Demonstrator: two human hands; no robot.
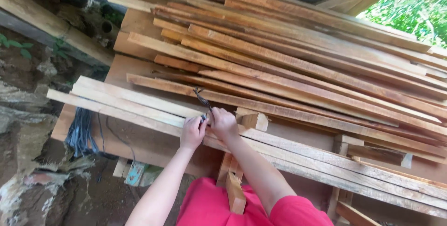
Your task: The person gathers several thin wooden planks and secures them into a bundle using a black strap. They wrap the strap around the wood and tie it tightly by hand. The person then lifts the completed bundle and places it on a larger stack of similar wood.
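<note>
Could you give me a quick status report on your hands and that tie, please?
Left hand and right hand both pinching the dark tie. Tie sits on the pale wooden slats. Stacked reddish planks close behind; nothing between the hands.

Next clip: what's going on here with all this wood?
A person in a red top leans over a bundle of pale wooden slats lying on a workbench. The left hand and right hand meet on top of the bundle, both pinching a thin dark tie whose loose end sticks up. A big stack of reddish planks lies behind, and a bunch of dark ties hangs off the bench's left edge.
</note>
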